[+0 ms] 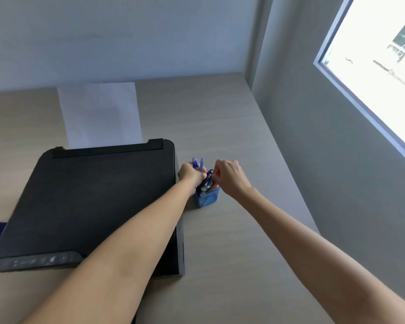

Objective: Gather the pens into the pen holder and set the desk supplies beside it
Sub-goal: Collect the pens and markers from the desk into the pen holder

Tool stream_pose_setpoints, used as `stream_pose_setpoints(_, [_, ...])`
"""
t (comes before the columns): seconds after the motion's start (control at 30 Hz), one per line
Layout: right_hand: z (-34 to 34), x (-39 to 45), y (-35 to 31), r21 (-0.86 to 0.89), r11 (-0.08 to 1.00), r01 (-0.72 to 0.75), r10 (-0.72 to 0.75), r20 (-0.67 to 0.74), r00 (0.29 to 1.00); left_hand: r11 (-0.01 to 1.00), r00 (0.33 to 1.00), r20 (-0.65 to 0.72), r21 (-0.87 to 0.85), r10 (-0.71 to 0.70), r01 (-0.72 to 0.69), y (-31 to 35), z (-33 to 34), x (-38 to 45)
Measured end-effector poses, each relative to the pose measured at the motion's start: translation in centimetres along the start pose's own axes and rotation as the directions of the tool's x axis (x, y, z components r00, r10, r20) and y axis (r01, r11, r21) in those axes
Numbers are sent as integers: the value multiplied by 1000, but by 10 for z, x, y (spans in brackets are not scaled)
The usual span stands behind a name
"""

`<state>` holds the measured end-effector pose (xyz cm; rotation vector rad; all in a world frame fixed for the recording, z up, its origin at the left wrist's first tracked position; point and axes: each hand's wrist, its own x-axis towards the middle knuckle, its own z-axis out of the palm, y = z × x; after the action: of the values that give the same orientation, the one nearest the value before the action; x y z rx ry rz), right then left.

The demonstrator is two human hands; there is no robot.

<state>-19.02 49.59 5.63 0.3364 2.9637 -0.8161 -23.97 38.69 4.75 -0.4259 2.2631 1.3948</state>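
Head view: both hands meet over the blue pen holder (207,198), which stands on the desk (232,127) just beside the black printer (89,202).

Left hand (190,174) grips a bunch of blue pens (198,163), tips up, probably to drop them in together. Right hand (228,175) pinches something red, likely steering pens into the holder.
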Motion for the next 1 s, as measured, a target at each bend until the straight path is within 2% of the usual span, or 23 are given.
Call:
stream_pose_setpoints(0.13, [-1,6,3,47,999,27,-27,7,1000,987,996,72,-156,49,-38,2,0,6])
stream_pose_setpoints(0.27, [2,-1,8,173,984,49,-47,-12,999,979,985,59,-136,163,-154,10,-7,7])
stream_pose_setpoints(0.4, [21,-4,13,243,970,8,-6,-11,1000,957,967,11,144,253,-252,3,-5,6])
stream_pose_setpoints(0.47, [37,-1,20,258,964,-71,58,57,997,918,959,17,285,283,-276,2,-3,1])
stream_pose_setpoints(0.53, [45,-1,21,352,922,-160,130,108,986,890,954,30,353,297,-289,0,-1,-1])
stream_pose_setpoints(0.6, [45,-5,21,458,862,-216,172,136,976,935,978,25,291,205,-203,-1,0,-2])
stream_pose_setpoints(0.67, [46,-9,21,562,766,-312,230,214,949,993,998,51,114,-27,21,-1,3,-4])
stream_pose_setpoints(0.73, [53,-11,25,639,666,-386,266,280,922,977,971,135,-63,-195,205,-3,5,-5])
stream_pose_setpoints(0.83, [72,-4,39,683,625,-379,265,271,925,942,938,260,-183,-230,282,-11,5,1])
stream_pose_setpoints(1.0, [66,-5,37,679,627,-381,256,283,924,947,946,239,-178,-221,266,-42,20,56])
